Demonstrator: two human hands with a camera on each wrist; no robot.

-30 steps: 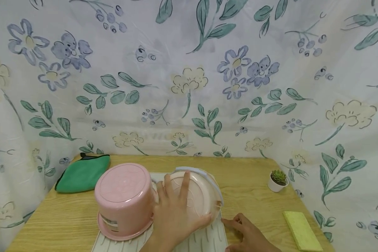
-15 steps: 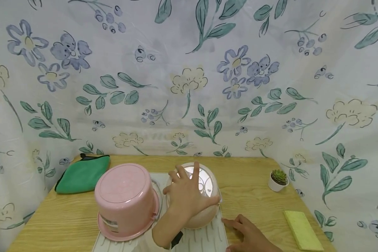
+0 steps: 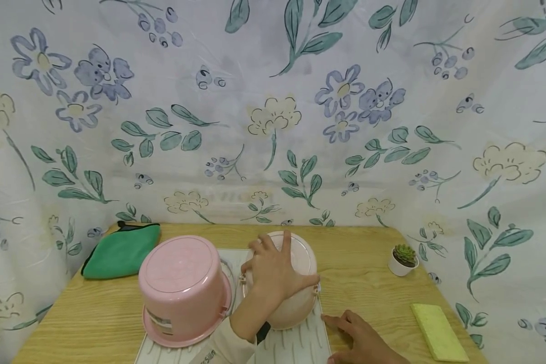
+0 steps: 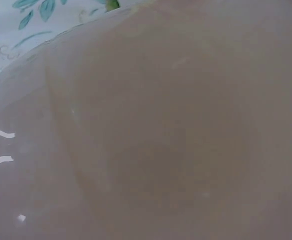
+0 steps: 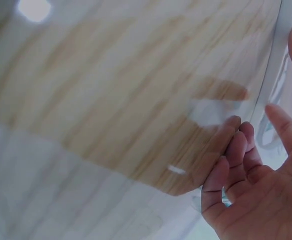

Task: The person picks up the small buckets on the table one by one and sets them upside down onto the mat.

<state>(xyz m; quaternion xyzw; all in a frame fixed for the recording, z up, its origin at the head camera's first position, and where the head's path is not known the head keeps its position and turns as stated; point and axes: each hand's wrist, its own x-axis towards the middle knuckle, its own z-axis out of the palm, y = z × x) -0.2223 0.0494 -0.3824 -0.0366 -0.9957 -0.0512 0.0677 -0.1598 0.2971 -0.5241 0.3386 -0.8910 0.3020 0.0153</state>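
Note:
A beige bucket [image 3: 296,308] stands upside down on a white ribbed tray [image 3: 300,344] in the head view. Across its top spreads my left hand [image 3: 270,270], fingers and thumb reaching to opposite sides and gripping it. Only the bucket's blurred wall [image 4: 150,120] fills the left wrist view, the fingers being hidden there. A pink bucket [image 3: 179,268], also bottom up, sits to the left on the same tray. My right hand [image 3: 357,336] rests on the table beside the tray's right edge, its extended index fingertip at that edge and the other fingers loosely bent.
A green zip pouch [image 3: 120,253] lies at the table's back left. At the right are a small potted succulent [image 3: 402,260] and a yellow sponge-like block [image 3: 439,332]. A flowered curtain [image 3: 273,151] hangs behind the wooden table [image 3: 355,253].
The beige bucket has been turned by my left hand, and its pale handle no longer shows over the top. That hand moved slightly right and back. My right hand has hardly moved.

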